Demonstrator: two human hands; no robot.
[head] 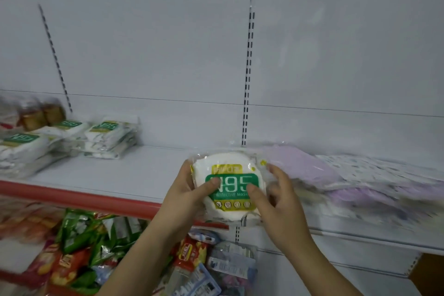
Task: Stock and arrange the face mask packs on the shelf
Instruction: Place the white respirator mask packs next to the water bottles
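Observation:
A clear pack of white masks with a green N95 label [230, 175] is held in front of the white shelf [149, 168], near its front edge. My left hand [187, 190] grips the pack's left side, thumb on the label. My right hand [276, 197] grips the right side, thumb on the label too. Stacks of the same N95 packs [110, 137] lie at the shelf's left, with more stacked at the far left [21, 149]. Purple mask packs [307, 166] lie spread on the shelf to the right.
A red price rail [79, 196] runs along the left shelf edge. Below it, green and red snack bags [79, 243] and other packets [228, 264] fill a lower shelf. Brown items in clear packs [40, 115] sit at the far left. The white back panel has slotted uprights [248, 74].

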